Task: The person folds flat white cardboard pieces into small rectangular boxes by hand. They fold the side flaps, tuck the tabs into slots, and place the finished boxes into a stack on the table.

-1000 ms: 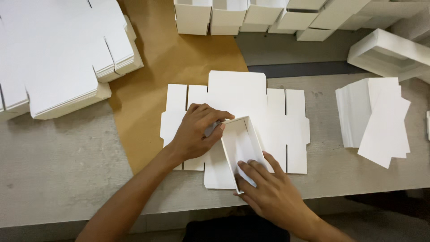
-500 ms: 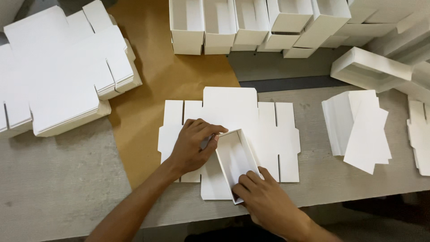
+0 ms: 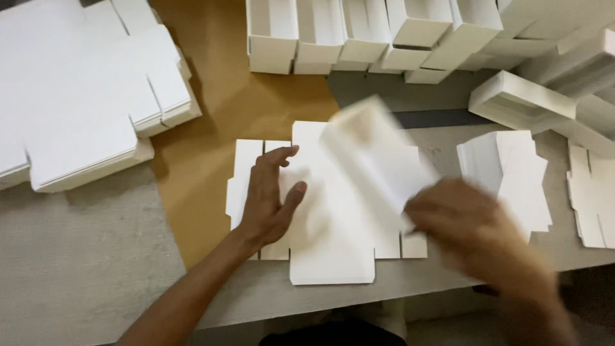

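My left hand [image 3: 268, 198] lies flat, fingers apart, on the left part of a flat white die-cut box blank [image 3: 333, 250] at the table's front middle. My right hand [image 3: 477, 230], blurred by motion, holds a folded white box tray [image 3: 378, 154] lifted above the blank and tilted toward the back right. The blank lies partly on brown paper [image 3: 211, 134].
A thick stack of flat white blanks [image 3: 83, 102] sits at the back left. Rows of folded white trays [image 3: 371, 32] line the back edge. More folded trays [image 3: 522, 99] and smaller white card stacks [image 3: 506, 170] lie at the right on the grey table [image 3: 77, 269].
The folded tray was on the blank between both hands; my right hand has lifted it up and toward the back right. My left hand let go and now rests flat on the blank.
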